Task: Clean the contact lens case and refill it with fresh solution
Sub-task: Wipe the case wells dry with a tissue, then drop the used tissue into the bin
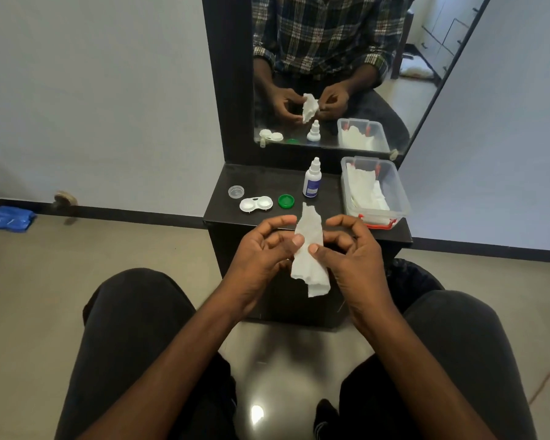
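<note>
A white contact lens case (pixel 256 204) lies uncapped on the dark shelf (pixel 267 181), both wells facing up. Its clear cap (pixel 236 191) lies to the left and its green cap (pixel 286 201) to the right. A small white solution bottle (pixel 312 178) with a blue label stands upright behind the green cap. In front of the shelf, my left hand (pixel 264 249) and my right hand (pixel 350 249) pinch a torn strip of white tissue (pixel 310 252) between thumbs and fingers, held upright.
A clear plastic box (pixel 400 198) with tissues and a red latch sits at the shelf's right end. A mirror (pixel 331 74) stands behind the shelf. My knees flank the cabinet. A blue packet (pixel 10 218) lies on the floor at far left.
</note>
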